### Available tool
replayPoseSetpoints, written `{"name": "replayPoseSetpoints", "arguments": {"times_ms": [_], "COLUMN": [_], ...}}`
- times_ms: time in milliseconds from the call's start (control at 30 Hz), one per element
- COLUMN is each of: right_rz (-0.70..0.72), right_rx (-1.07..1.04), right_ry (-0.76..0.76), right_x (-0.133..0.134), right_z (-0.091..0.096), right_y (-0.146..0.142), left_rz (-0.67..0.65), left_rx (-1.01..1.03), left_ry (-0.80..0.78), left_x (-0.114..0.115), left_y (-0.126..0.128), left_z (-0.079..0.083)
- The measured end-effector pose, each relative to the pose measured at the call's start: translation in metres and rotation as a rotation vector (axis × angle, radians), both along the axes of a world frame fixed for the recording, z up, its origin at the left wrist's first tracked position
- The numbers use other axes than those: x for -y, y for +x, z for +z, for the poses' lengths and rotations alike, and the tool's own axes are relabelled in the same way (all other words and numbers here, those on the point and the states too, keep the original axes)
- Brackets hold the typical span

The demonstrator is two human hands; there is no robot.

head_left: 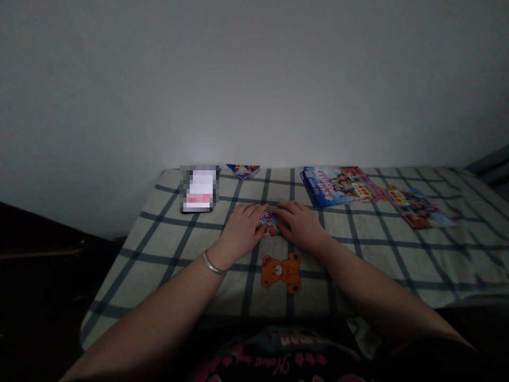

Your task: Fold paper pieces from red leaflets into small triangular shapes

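Both my hands rest flat on a checked cloth, side by side. My left hand, with a silver bangle on its wrist, has its fingers stretched out and pressing on the left part of a small pink patterned paper. My right hand lies flat too, its fingers on the right part of the same paper. Most of the paper is hidden under the fingers; only a strip shows between the hands.
A phone with a lit screen lies at the back left. A small colourful folded item sits by the wall. A blue packet and a red-pink packet lie at the back right. An orange bear print marks the cloth.
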State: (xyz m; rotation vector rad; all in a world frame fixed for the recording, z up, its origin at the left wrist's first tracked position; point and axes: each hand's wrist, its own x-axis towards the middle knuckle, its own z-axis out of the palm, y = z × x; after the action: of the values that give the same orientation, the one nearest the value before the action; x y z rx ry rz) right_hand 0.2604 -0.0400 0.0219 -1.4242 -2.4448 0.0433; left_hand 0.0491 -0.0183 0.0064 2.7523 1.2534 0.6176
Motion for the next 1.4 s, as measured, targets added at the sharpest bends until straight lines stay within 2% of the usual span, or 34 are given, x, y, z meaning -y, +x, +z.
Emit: {"name": "replayPoseSetpoints", "arguments": {"times_ms": [200, 567, 933, 1067, 1200, 1300, 1400], "right_rz": [-0.027, 0.044, 0.045, 0.053, 0.075, 0.096, 0.114], "right_rx": [-0.035, -0.211, -0.403, -0.486, -0.447, -0.426, -0.427], "right_ry": [-0.019, 0.023, -0.050, -0.077, -0.105, -0.101, -0.114], "right_x": [0.000, -0.011, -0.011, -0.010, -0.009, -0.008, -0.007], "right_z": [-0.001, -0.016, -0.016, -0.012, -0.008, -0.008, -0.010], "right_y": [-0.001, 0.005, 0.005, 0.004, 0.004, 0.000, -0.007], "left_rz": [-0.054, -0.176, -0.127, -0.104, -0.082, -0.107, -0.141], "left_rx": [0.046, 0.122, 0.049, 0.142, 0.246, 0.279, 0.401], "left_ry": [-0.056, 0.043, 0.020, 0.023, 0.088, 0.141, 0.164], "left_x": [0.002, -0.001, -0.001, -0.002, -0.003, -0.001, 0.002], "left_y": [0.002, 0.002, 0.003, 0.001, -0.002, -0.003, -0.002], "left_z": [0.005, -0.004, 0.000, 0.002, 0.005, 0.008, 0.011]}}
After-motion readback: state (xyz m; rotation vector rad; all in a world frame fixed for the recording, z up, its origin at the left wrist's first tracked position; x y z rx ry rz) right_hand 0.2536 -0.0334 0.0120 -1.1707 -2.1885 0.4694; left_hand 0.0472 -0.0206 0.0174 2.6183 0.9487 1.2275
